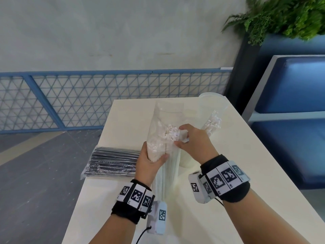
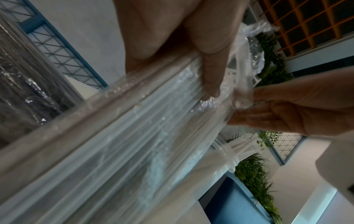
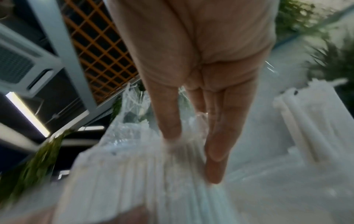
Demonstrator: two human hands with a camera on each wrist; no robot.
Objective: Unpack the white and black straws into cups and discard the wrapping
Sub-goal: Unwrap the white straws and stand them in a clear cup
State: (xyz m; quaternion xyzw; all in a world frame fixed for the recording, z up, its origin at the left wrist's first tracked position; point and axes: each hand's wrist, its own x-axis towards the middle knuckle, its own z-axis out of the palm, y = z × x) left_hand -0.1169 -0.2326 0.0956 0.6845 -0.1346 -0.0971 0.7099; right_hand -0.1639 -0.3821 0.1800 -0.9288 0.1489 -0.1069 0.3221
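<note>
— Where's the pack of white straws (image 1: 165,166) right now?

— Standing up on the table (image 1: 105,199), close to the front edge, with the left hand (image 1: 149,161) wrapped around it: thumb on the near side, fingers curled behind.

— And the other hand?

— The right hand (image 1: 191,141) is at the open top of the pack. Its thumb and fingertips pinch the clear plastic wrapping (image 1: 163,110) beside the straw ends. From the right wrist camera the fingers (image 3: 216,151) lie pressed together against the plastic, though that picture is blurred.

— Any straws out already?

— Yes, some white ones lean in a clear cup (image 1: 211,111) just right of the pack, behind the right hand.

— The black straws?

— The black straws (image 1: 114,162) lie flat in their own clear bag on the table, left of the white pack, touching the table's left edge. The left hand hides their near end.

— Anything else around?

— A blue bench (image 1: 290,103) right of the table, and a green plant (image 1: 284,16) above it.
</note>
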